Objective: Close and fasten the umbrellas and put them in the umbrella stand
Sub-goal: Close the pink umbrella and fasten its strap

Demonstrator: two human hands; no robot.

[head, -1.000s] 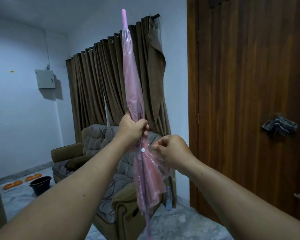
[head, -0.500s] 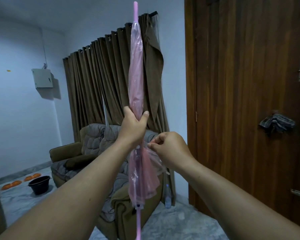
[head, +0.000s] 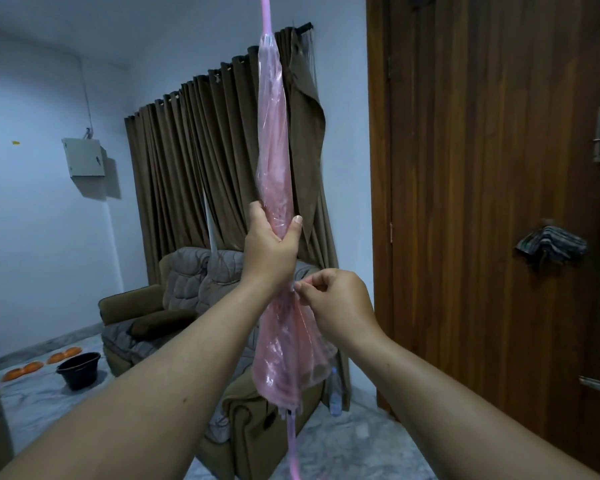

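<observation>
Currently on the fasten step, first umbrella, canopy collapsed but strap not yet closed as far as I can judge.

Right hand [head: 333, 303]: fingers pinched shut on something small at the side of the canopy, most likely the tie strap or its snap. The piece itself is hidden behind the fingertips, so can't confirm which.

Left hand [head: 271, 247]: wrapped round the folded canopy just above the right hand, thumb up one side, fingers curled behind. Firm hold, it carries the weight.

Pink translucent umbrella [head: 274, 140]: held upright in the air in front of the person, carried by nothing but the hands. Tip runs out of the top edge of the frame, shaft and handle end drop toward the bottom edge. Upper canopy is bunched fairly tight; below the hands the plastic still flares loose.

Next move, my read: left hand keeps the folds squeezed and maybe twists them tighter, right hand pulls the strap round and presses the snap. Loose lower skirt needs gathering first or the strap won't reach.

Further back: brown sofa [head: 187, 278], black bucket [head: 78, 370] on the floor, brown curtain [head: 187, 161], wooden door [head: 482, 202] at right.

No umbrella stand in view, so placement needs a turn to find it.
</observation>
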